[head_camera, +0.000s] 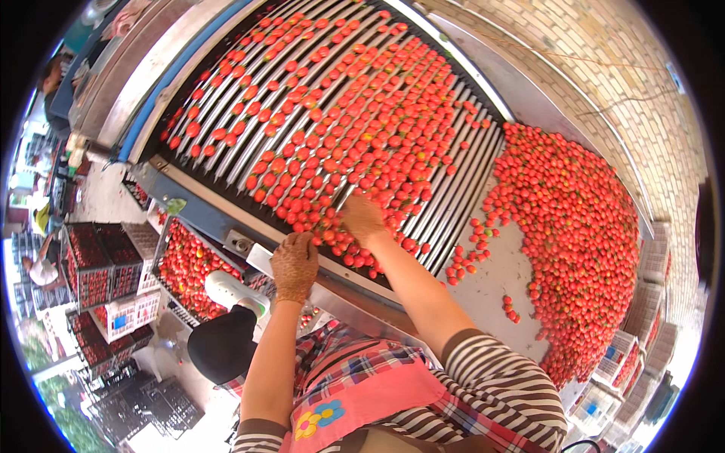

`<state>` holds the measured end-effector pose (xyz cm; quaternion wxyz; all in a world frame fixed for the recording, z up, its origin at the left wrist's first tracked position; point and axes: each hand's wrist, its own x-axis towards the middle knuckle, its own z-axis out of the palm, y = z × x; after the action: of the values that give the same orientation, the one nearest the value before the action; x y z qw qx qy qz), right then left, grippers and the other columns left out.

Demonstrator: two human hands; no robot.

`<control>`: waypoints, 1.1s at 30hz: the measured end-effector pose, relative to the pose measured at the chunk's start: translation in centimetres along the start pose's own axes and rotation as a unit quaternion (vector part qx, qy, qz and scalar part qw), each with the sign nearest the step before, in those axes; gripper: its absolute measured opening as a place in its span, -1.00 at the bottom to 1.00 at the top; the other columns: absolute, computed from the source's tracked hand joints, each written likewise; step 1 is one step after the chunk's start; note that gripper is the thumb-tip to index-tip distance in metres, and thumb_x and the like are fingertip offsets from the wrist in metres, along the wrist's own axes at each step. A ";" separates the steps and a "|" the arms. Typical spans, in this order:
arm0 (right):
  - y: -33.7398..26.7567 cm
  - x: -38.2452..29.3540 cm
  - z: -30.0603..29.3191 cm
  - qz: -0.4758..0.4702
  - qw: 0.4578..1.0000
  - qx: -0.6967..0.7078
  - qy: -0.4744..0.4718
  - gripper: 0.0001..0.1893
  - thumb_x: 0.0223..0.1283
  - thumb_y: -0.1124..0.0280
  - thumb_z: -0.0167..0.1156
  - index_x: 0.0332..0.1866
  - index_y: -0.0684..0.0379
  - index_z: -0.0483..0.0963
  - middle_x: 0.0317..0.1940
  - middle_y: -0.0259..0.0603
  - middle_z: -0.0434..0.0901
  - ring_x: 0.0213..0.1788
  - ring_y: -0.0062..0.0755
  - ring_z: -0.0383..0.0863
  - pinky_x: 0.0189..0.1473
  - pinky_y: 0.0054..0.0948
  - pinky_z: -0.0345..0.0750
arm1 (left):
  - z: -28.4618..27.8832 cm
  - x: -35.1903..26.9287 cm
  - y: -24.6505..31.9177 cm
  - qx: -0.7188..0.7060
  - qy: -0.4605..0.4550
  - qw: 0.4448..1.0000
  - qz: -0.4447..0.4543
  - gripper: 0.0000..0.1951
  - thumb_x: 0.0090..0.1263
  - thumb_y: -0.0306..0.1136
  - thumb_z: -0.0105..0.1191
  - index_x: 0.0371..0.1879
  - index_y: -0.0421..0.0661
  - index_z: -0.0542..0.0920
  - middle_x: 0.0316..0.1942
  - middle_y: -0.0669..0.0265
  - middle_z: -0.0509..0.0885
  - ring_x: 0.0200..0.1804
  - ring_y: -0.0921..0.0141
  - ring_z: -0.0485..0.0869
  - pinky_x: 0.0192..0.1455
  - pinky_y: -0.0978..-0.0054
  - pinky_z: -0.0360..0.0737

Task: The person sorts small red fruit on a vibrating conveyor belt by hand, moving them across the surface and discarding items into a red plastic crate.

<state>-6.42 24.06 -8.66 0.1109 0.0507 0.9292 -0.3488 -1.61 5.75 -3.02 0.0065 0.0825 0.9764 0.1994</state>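
Cherry tomatoes (368,136) cover much of a roller conveyor (266,141) with metal rollers. My right hand (362,218) reaches down among the tomatoes near the conveyor's front edge. Blur and fruit hide its fingertips. On the front rim (334,277) beside it rests my left hand (295,266), its fingers bent over the edge next to several tomatoes. Whether it grips anything is hidden. Both hands have a speckled brown surface; glove or stain, I cannot tell.
A large heap of cherry tomatoes (578,255) lies on a metal feed table (493,306) at the right. Below left stands a tomato-filled crate (192,272) with a white shoe (232,291) over it. Stacked crates (105,266) stand farther left, and a brick wall (617,73) rises behind.
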 end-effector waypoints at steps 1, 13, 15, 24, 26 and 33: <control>0.7 -0.9 -0.2 0.026 0.998 0.059 0.012 -0.77 0.18 0.35 0.03 -0.17 0.22 0.55 -0.27 0.00 0.62 -0.16 0.07 0.63 -0.11 -0.07 0.54 | 0.0 0.1 0.1 0.008 -0.011 1.000 0.002 -0.83 0.27 -0.30 0.08 -0.19 0.03 0.64 -0.21 0.23 0.67 -0.20 0.09 0.65 -0.18 0.05 0.57; 3.7 -0.5 -0.6 0.014 0.973 0.094 0.212 -0.69 0.13 0.22 0.18 -0.03 0.07 0.56 -0.15 -0.01 0.59 -0.06 0.07 0.55 0.01 0.01 0.44 | -0.6 0.2 0.7 -0.023 0.005 0.999 -0.032 -0.73 0.32 -0.29 0.05 -0.01 0.03 0.59 -0.08 0.18 0.65 -0.11 0.07 0.64 -0.07 0.09 0.57; 3.3 -0.7 0.2 -0.050 0.968 0.025 0.245 -0.58 0.02 0.13 0.25 0.03 0.01 0.55 -0.15 -0.11 0.59 -0.02 0.02 0.51 0.02 0.03 0.40 | -0.5 0.3 0.9 -0.015 0.000 0.999 -0.035 -0.74 0.32 -0.30 0.04 -0.03 0.04 0.59 -0.09 0.19 0.65 -0.12 0.07 0.65 -0.07 0.09 0.57; 1.2 -3.8 1.0 -0.187 0.954 -0.212 0.096 -0.47 0.17 0.01 0.16 0.27 -0.18 0.39 0.30 -0.20 0.30 0.36 0.02 0.19 0.34 0.29 0.00 | -0.3 0.0 0.7 -0.046 0.017 0.999 0.004 -0.83 0.32 -0.35 0.04 -0.14 0.05 0.61 -0.21 0.18 0.66 -0.21 0.06 0.64 -0.16 0.07 0.56; 5.9 -4.4 1.7 -0.188 0.938 -0.227 0.183 -0.49 0.21 0.00 0.14 0.27 -0.17 0.39 0.31 -0.20 0.31 0.36 0.05 0.19 0.34 0.27 0.00 | -0.3 0.2 0.6 -0.041 0.012 0.999 -0.002 -0.83 0.32 -0.35 0.03 -0.14 0.05 0.61 -0.21 0.18 0.65 -0.21 0.06 0.64 -0.16 0.08 0.55; 2.1 0.9 -1.5 -0.121 0.959 -0.118 0.228 -0.51 0.24 0.01 0.16 0.25 -0.10 0.39 0.31 -0.22 0.30 0.34 0.08 0.24 0.30 0.20 0.13 | -0.5 0.1 0.2 -0.010 0.004 1.000 -0.008 -0.83 0.30 -0.36 0.04 -0.15 0.04 0.60 -0.23 0.20 0.66 -0.22 0.08 0.64 -0.15 0.09 0.56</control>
<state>-7.17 26.64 -9.08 -0.1419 0.0031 0.9635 -0.2269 -1.65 5.79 -2.51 0.0051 0.0734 0.9751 0.2094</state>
